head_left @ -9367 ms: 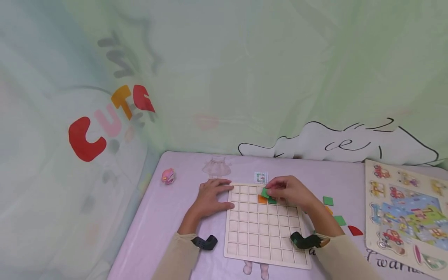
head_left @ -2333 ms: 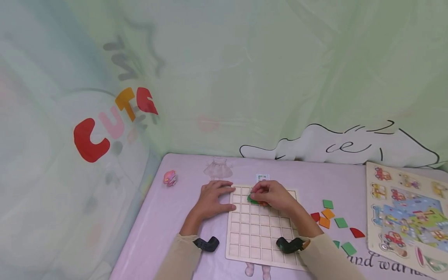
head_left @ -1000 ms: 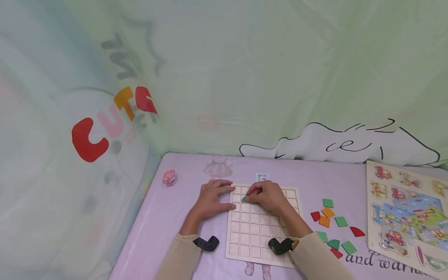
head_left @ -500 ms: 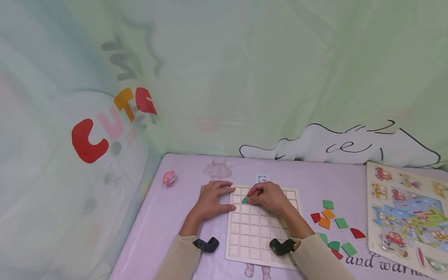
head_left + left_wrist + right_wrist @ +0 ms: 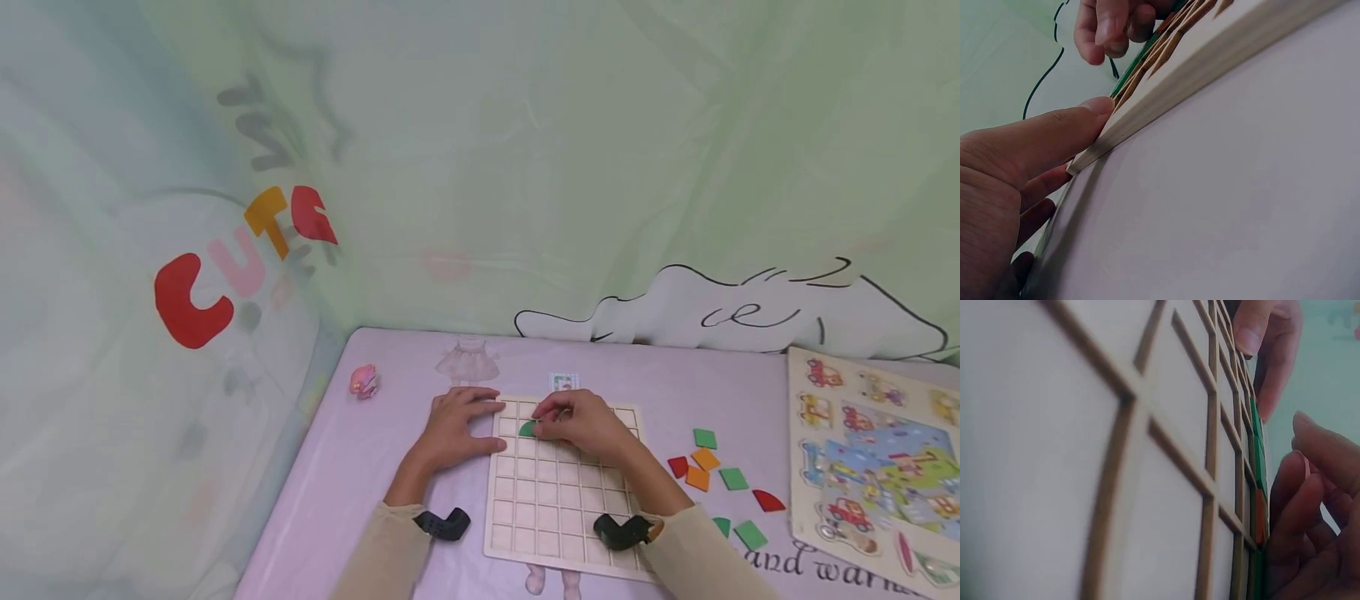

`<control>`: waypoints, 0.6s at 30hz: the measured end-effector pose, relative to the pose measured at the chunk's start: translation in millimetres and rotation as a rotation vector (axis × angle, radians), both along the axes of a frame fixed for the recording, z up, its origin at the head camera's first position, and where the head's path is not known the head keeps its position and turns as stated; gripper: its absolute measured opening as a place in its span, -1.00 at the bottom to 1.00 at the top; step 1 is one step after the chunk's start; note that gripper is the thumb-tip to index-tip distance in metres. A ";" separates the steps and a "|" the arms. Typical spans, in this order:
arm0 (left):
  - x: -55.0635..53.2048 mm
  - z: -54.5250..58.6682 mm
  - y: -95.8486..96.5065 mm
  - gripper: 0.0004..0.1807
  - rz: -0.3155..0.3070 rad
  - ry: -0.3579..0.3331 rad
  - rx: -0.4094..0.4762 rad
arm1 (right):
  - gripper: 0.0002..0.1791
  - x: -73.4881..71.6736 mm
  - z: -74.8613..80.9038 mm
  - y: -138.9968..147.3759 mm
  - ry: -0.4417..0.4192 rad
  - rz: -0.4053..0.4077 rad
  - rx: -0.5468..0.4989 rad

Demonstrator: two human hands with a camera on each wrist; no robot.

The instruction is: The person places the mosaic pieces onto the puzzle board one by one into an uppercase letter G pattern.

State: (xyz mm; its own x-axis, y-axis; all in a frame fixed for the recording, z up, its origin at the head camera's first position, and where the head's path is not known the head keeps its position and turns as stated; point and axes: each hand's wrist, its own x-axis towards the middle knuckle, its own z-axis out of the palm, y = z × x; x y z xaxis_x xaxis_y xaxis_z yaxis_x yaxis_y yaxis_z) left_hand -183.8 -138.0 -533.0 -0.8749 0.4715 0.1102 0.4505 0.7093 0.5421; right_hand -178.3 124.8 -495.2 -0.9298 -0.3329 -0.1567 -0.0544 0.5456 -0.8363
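A wooden grid board point(image 5: 537, 542) lies on the table. My left hand point(image 5: 450, 427) rests along its left edge; in the left wrist view the thumb point(image 5: 1094, 112) touches the rim. Over the board's upper rows is my right hand point(image 5: 588, 423), fingers bent and thumb apart, with nothing visible between them. A green quarter-round tile point(image 5: 527, 428) sits in a cell by its fingertips. The right wrist view shows a row in the grid with another green tile point(image 5: 1260, 464), an orange tile point(image 5: 1260, 515) and a further green one, partly behind the right hand.
Loose tiles lie right of the board, among them a green square point(image 5: 734, 478), an orange tile point(image 5: 698, 478) and a red quarter-round point(image 5: 768, 501). A picture puzzle board point(image 5: 817, 533) is at far right. A small patterned card point(image 5: 562, 382) and pink toy point(image 5: 363, 382) lie behind.
Over the last seconds my right hand has set green tiles leftward along the row. It has just let go of the leftmost one and drawn slightly right. The left hand stays put.
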 end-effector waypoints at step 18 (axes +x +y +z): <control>0.3 -0.8 1.2 -0.33 0.006 0.021 -0.012 | -0.75 22.5 23.0 83.2 0.039 -0.076 0.135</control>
